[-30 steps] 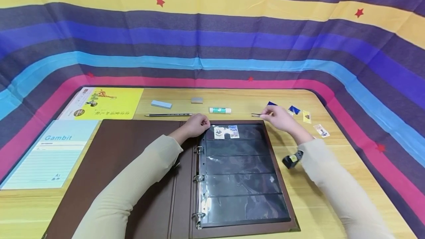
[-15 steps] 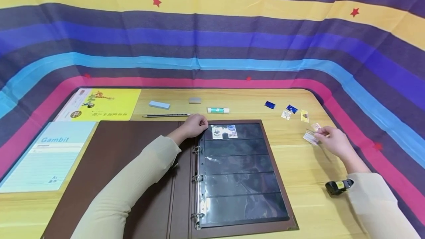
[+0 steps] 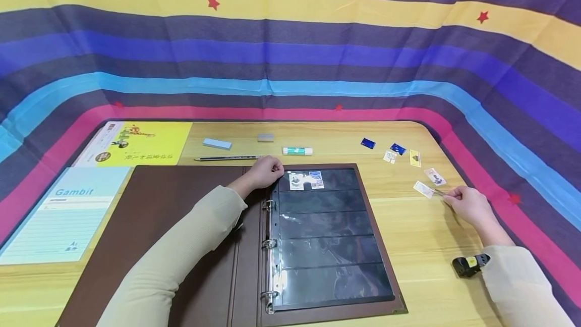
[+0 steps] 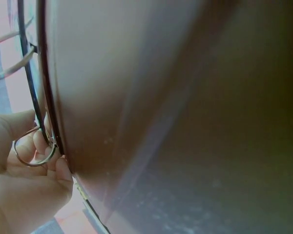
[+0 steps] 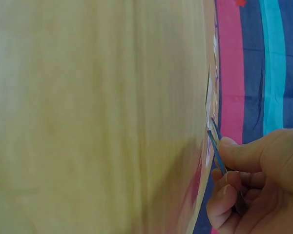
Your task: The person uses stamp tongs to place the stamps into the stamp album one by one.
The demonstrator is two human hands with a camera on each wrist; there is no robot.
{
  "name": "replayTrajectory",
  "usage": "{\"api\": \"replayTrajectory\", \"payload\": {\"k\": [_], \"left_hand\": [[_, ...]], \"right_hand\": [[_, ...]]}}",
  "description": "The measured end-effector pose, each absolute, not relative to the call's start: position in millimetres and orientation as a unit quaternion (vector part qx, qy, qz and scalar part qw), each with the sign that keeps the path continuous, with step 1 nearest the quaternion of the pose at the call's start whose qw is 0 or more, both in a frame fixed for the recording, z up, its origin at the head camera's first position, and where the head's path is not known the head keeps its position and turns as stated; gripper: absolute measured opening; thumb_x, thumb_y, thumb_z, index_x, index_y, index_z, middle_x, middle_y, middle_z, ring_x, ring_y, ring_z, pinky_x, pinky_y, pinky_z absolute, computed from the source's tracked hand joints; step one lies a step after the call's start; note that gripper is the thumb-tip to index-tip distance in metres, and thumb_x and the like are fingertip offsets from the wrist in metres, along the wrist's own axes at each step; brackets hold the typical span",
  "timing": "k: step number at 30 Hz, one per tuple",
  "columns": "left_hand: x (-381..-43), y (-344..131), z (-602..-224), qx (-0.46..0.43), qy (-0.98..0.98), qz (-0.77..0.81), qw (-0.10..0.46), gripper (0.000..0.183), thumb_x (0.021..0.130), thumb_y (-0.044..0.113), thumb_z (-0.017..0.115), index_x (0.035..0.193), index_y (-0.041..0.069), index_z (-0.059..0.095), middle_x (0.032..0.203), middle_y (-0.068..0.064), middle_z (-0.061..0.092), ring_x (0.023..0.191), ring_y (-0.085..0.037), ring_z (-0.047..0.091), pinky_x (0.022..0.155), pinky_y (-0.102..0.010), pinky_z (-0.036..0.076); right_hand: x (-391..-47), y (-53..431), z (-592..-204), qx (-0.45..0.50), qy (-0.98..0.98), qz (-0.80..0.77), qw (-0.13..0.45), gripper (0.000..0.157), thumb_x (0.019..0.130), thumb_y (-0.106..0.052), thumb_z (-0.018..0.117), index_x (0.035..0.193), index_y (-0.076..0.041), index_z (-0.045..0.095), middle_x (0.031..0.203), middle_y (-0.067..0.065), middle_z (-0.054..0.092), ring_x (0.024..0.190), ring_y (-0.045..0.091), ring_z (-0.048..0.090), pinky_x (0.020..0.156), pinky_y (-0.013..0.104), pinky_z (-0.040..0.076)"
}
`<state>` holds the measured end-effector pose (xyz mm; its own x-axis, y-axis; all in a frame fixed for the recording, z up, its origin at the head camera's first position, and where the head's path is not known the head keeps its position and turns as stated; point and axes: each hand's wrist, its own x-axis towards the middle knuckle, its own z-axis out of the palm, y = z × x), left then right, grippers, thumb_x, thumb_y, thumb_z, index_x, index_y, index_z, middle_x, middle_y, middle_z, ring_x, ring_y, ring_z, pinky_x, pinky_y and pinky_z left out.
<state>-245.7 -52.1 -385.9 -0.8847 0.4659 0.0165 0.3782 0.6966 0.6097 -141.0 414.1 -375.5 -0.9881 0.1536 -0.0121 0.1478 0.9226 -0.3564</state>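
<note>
Between the thumb and fingers of my right hand are slim metal tweezers. Their tips are at the right end of a pale stamp on the table; in the right wrist view the tweezers have their two tips slightly apart. My left hand pinches the top inner corner of a black stamp album page, close to a metal ring in the left wrist view. Stamps sit in the page's top pocket strip. The brown ring binder lies spread flat.
Several more stamps lie at the right, including a yellow one and a dark blue one. Behind the binder are a pencil, a glue stick, a blue block and a grey block. Notebooks lie left.
My right hand has moved from behind the album page rightward and toward me, bringing the tweezers to the pale stamp at the table's right. My left hand has stayed at the page corner.
</note>
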Motion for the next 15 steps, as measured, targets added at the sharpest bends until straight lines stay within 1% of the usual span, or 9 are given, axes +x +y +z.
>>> {"api": "replayTrajectory", "payload": {"k": [5,12,15], "left_hand": [[-246.1,-51.9,-385.8,0.229,0.919,0.314,0.071,0.013,0.081,0.009,0.047,0.070,0.008,0.055,0.065,0.002,0.050,0.065,-0.013,0.045,0.093,-0.035,0.017],[-245.5,-51.7,-384.8,0.226,0.919,0.315,0.073,0.013,0.081,0.010,0.047,0.071,0.008,0.056,0.065,0.002,0.051,0.065,-0.013,0.046,0.092,-0.036,0.019],[-244.9,-51.6,-384.0,0.224,0.920,0.314,0.074,0.013,0.081,0.010,0.047,0.072,0.008,0.056,0.067,0.002,0.051,0.066,-0.013,0.046,0.092,-0.035,0.019]], "right_hand": [[-140.2,414.2,-374.9,-0.076,-0.983,0.170,0.010,0.025,0.078,-0.024,0.055,0.078,0.000,0.053,0.065,0.006,0.051,0.057,0.018,0.044,0.050,0.031,0.032],[-140.5,409.9,-371.3,-0.072,-0.982,0.168,0.034,0.019,0.078,-0.020,0.054,0.074,-0.001,0.054,0.061,0.004,0.051,0.054,0.018,0.042,0.049,0.030,0.031],[-142.2,406.4,-365.8,-0.062,-0.981,0.177,0.057,0.020,0.079,-0.019,0.052,0.074,0.000,0.054,0.059,0.005,0.049,0.051,0.017,0.040,0.046,0.028,0.031]]}}
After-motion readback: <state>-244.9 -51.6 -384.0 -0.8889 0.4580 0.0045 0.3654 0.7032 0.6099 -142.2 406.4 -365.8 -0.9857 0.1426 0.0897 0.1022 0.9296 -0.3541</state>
